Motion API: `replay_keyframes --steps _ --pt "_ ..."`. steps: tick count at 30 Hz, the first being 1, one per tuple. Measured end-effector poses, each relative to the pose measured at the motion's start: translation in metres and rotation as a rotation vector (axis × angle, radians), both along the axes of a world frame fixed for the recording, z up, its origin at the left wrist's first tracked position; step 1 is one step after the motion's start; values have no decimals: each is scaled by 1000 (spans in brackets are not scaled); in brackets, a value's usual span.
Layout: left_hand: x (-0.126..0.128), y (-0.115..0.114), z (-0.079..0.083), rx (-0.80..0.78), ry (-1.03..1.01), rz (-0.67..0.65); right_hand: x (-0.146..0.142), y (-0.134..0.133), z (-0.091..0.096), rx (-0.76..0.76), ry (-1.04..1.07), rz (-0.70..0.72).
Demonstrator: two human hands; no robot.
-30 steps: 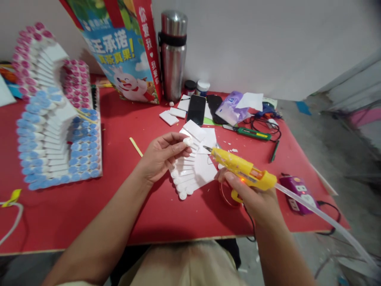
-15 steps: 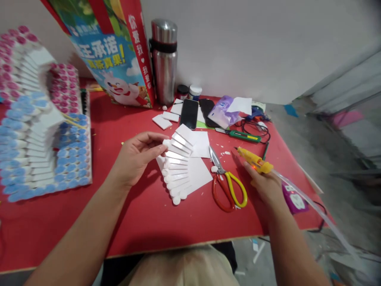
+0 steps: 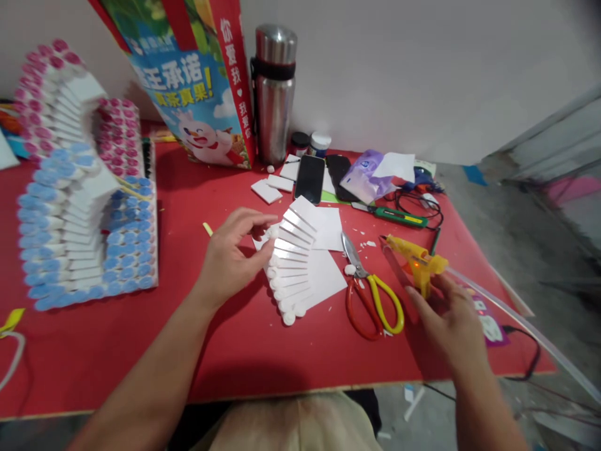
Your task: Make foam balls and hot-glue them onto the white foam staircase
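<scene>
A white fan-shaped stepped piece (image 3: 292, 257), edged with small round white discs, lies on white sheets (image 3: 323, 282). My left hand (image 3: 237, 257) is at its left edge. Thumb and index finger are spread around the upper discs, the thumb touching or nearly touching one. On the right stands a yellow hot glue gun (image 3: 416, 257) with a small orange light and a long clear glue stick out its back. My right hand (image 3: 448, 313) is just behind and below its handle, thumb and fingers apart, not wrapped round it. Scissors (image 3: 370, 294) with red and yellow handles lie between.
At left stands a stepped model (image 3: 89, 232) covered in blue and pink discs. Behind are a printed bag (image 3: 201, 94), a steel flask (image 3: 276, 100), two phones (image 3: 310, 178), a tissue pack (image 3: 369, 178) and a green utility knife (image 3: 399, 217). A purple box (image 3: 491, 326) sits right.
My right hand has loosened from the glue gun, whose handle now shows. My left thumb and index finger have parted from their pinch on a disc. The view has shifted slightly left.
</scene>
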State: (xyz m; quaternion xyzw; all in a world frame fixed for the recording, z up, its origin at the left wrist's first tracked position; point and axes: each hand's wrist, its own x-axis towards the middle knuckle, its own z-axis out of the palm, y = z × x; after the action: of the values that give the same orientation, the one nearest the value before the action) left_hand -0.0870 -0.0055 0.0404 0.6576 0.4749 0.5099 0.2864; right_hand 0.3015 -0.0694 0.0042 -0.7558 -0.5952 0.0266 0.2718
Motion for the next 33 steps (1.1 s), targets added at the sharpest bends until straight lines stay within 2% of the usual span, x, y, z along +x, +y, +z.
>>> replay_keyframes --steps 3,5,7,10,14,17,20,23,26,33 --pt "1 -2 1 71 156 27 -14 -32 -2 74 -81 -43" --pt "2 -2 1 121 224 23 -27 -49 -1 107 -63 -75" --pt "2 -3 1 144 241 0 -44 -57 6 166 -48 -14" --pt "1 -4 2 103 188 -78 -76 -44 27 233 23 301" --pt "-2 -6 7 -84 51 -290 -121 7 67 140 203 767" --pt "-6 -8 17 -234 -30 -498 -145 48 89 -22 303 1107" --pt "-9 -10 28 -339 -79 -634 -155 73 102 -250 338 1296" --pt "-10 -10 34 -407 -111 -725 -158 80 109 -456 355 1401" --pt "-8 -9 35 -414 -68 -772 -159 80 113 -554 338 1421" --pt "-7 -8 36 -399 13 -789 -161 80 115 -510 235 1387"
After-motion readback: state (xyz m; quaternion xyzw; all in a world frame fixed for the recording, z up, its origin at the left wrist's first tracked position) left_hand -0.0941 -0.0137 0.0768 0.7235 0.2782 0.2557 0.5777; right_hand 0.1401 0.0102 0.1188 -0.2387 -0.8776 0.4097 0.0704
